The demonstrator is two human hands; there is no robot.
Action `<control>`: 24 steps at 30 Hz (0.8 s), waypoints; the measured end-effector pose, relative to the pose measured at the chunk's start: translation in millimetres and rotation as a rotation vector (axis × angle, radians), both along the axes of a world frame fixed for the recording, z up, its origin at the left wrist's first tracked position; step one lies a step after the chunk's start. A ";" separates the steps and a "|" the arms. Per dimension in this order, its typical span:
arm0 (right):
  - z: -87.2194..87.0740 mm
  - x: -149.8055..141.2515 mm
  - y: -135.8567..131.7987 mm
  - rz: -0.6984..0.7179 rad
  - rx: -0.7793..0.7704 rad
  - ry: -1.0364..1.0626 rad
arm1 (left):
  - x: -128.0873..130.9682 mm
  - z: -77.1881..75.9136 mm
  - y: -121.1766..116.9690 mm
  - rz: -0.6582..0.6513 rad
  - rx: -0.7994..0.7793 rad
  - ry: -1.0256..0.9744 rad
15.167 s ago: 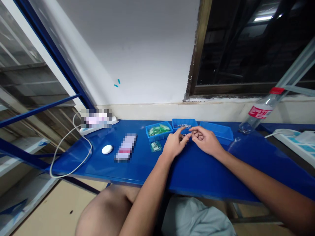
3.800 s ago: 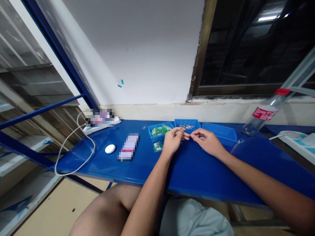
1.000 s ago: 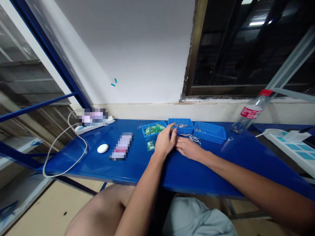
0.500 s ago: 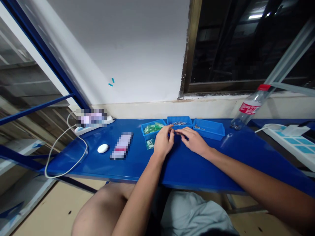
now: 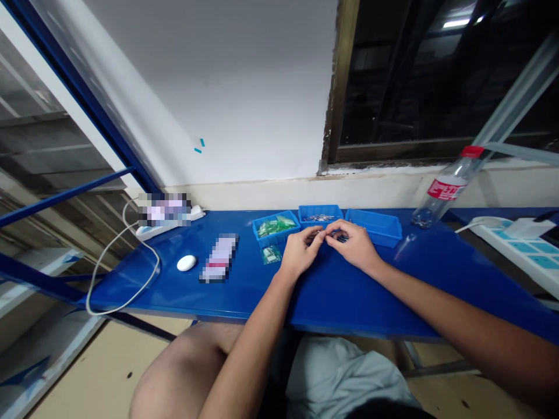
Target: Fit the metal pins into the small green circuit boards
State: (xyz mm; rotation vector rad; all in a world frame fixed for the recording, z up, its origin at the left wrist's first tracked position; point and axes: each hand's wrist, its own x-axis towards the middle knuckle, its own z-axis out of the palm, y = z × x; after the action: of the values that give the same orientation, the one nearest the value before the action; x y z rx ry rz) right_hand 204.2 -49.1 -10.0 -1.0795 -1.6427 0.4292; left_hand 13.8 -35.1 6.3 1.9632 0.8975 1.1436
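Note:
My left hand (image 5: pixel 301 251) is closed in a pinch, its thumb and forefinger tips meeting those of my right hand (image 5: pixel 356 247). My right hand is pinched as well. Whatever sits between the fingertips is too small to make out. Thin metal pieces (image 5: pixel 343 237) show beneath the right fingers, partly covered. Just beyond the hands stands a blue bin (image 5: pixel 320 209) with thin shiny metal pieces in it. Left of it, another blue bin (image 5: pixel 279 239) holds green packets (image 5: pixel 276 224). A third blue bin (image 5: pixel 381 236) is behind my right hand, its contents partly hidden.
A small clear-green packet (image 5: pixel 271 254) lies before the left bin. Farther left are a blurred-out flat object (image 5: pixel 220 259), a white oval object (image 5: pixel 186 263) and a white cable (image 5: pixel 159 267). A plastic bottle (image 5: pixel 445 191) and a power strip (image 5: pixel 519 250) are at right.
A second ago my hands were touching farther left and the loose metal pieces lay uncovered. My right hand has since shifted right over them, and both hands' fingertips now meet in a pinch.

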 end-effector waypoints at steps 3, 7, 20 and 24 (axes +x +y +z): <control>1.2 -2.1 -0.4 0.052 -0.085 0.050 | -1.6 -3.7 5.4 -0.005 -0.056 -0.092; 4.0 -0.5 0.3 0.063 -0.144 0.104 | -2.9 -12.3 14.8 -0.004 -0.126 -0.207; -10.8 -5.3 5.5 0.121 -0.259 0.233 | -4.0 -6.6 14.1 -0.046 -0.202 -0.204; -3.1 -3.0 1.9 0.042 -0.193 0.106 | -3.3 -5.5 14.1 0.009 -0.198 -0.255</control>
State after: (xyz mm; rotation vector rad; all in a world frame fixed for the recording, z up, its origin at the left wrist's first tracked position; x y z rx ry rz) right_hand 201.1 -47.2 -13.1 -1.1451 -1.5561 0.6730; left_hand 10.6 -21.0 0.8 1.6148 0.8489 1.2274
